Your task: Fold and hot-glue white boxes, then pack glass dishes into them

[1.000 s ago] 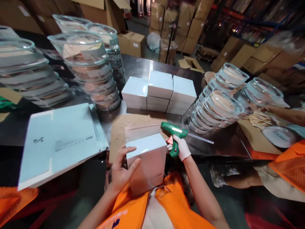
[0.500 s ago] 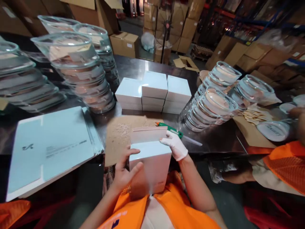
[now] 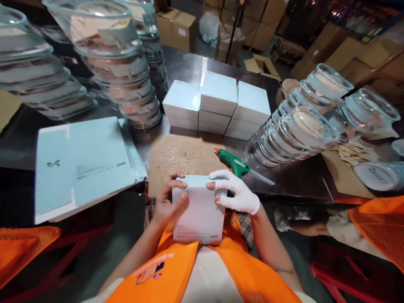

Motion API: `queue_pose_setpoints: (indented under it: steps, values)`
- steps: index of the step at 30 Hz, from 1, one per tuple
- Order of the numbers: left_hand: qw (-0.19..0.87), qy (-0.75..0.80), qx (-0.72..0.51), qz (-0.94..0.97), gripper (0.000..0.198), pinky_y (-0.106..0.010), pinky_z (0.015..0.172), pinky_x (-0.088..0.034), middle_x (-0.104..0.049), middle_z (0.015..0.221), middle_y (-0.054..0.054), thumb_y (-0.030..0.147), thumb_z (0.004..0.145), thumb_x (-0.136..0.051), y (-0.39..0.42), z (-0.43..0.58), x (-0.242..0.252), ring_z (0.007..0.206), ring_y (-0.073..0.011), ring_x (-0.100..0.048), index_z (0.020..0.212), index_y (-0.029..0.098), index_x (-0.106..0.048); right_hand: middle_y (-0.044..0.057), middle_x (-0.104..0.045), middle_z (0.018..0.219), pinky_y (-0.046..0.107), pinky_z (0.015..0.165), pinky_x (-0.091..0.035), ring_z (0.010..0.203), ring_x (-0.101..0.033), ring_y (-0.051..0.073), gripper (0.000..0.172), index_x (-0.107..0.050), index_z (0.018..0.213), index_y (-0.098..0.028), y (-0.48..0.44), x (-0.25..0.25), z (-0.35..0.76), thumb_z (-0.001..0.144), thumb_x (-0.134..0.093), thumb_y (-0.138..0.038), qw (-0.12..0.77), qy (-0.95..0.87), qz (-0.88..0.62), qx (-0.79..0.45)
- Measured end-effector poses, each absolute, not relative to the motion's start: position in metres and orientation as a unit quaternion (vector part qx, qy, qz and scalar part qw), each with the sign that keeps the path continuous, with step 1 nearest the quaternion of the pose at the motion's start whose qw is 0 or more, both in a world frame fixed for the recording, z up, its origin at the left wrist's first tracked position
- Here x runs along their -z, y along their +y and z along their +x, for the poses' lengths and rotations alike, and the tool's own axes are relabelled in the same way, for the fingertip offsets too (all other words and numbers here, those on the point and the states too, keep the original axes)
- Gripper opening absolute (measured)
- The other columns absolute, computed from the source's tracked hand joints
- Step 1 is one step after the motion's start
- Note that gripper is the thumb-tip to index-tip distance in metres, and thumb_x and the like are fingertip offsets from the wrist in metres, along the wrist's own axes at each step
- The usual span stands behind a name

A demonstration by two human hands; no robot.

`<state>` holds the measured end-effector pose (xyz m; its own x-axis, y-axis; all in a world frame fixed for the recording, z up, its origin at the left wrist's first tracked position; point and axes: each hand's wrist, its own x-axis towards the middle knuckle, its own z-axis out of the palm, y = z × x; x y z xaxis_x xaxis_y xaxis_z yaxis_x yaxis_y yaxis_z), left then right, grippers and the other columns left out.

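A white cardboard box (image 3: pixel 199 214) stands against my orange vest at the table's front edge, its flap folded down. My bare left hand (image 3: pixel 170 198) grips its left side, fingertips over the top edge and thumb on the near face. On the right side, my right hand (image 3: pixel 235 192) in a white glove with bare fingertips holds the top edge and face. Just beyond that hand a green hot glue gun (image 3: pixel 234 162) lies on the table, its orange tip on a brown cardboard sheet (image 3: pixel 183 155) with dried glue bits and a clear stick out its back.
Several finished white boxes (image 3: pixel 219 90) are stacked behind the cardboard. Flat box blanks (image 3: pixel 85 164) lie at left. Tall stacks of clear containers stand left (image 3: pixel 126 80) and right (image 3: pixel 290 134). A co-worker's orange vest (image 3: pixel 381 231) shows at right, a red stool (image 3: pixel 341 273) below.
The box's raised flap has been folded down, and both hands now press around the top edge. My view has tilted downward, so the glue gun shows more fully.
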<state>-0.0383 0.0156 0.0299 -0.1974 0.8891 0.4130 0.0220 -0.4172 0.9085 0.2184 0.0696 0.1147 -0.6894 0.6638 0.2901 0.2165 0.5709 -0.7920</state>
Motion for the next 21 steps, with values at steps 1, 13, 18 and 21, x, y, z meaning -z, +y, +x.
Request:
queue_pose_setpoints:
  steps: [1, 13, 18, 21]
  values:
    - [0.339, 0.426, -0.646, 0.534, 0.027, -0.042, 0.101, -0.056, -0.066, 0.113, -0.011, 0.049, 0.090, -0.077, 0.015, -0.037, -0.031, 0.116, -0.0266, -0.068, 0.092, 0.023, -0.072, 0.014, -0.066, 0.139, 0.044, 0.114, -0.051, 0.131, -0.064, 0.024, 0.031, -0.077, 0.123, -0.024, 0.069, -0.115, 0.217, 0.099, -0.069, -0.043, 0.290, -0.838, -0.266, -0.379]
    - [0.227, 0.492, -0.730, 0.416, 0.026, -0.043, 0.110, -0.051, -0.065, 0.126, -0.008, 0.039, 0.088, -0.081, 0.019, -0.064, -0.059, 0.123, -0.0263, -0.067, 0.101, 0.024, -0.065, 0.010, -0.074, 0.096, 0.029, 0.066, -0.058, 0.073, -0.068, 0.019, 0.068, -0.076, 0.109, -0.021, 0.017, -0.077, 0.236, 0.081, -0.071, -0.083, 0.418, -0.618, -0.470, -0.472]
    - [0.237, 0.487, -0.777, 0.321, 0.047, -0.040, 0.105, -0.056, -0.061, 0.142, -0.009, 0.062, 0.088, -0.076, 0.021, -0.045, -0.053, 0.127, -0.0268, -0.067, 0.108, 0.028, -0.052, 0.001, -0.068, 0.071, 0.025, 0.056, -0.051, 0.062, -0.057, 0.014, 0.051, -0.077, 0.082, -0.017, 0.002, -0.080, 0.215, 0.076, -0.085, -0.066, 0.377, -0.551, -0.527, -0.526]
    - [0.243, 0.518, -0.750, 0.333, 0.049, -0.041, 0.105, -0.057, -0.065, 0.134, -0.009, 0.059, 0.083, -0.082, 0.016, -0.048, -0.044, 0.128, -0.0262, -0.066, 0.103, 0.027, -0.051, -0.001, -0.066, 0.065, 0.023, 0.051, -0.048, 0.054, -0.053, 0.012, 0.037, -0.076, 0.082, -0.018, 0.015, -0.096, 0.211, 0.079, -0.086, -0.053, 0.503, -0.487, -0.587, -0.406]
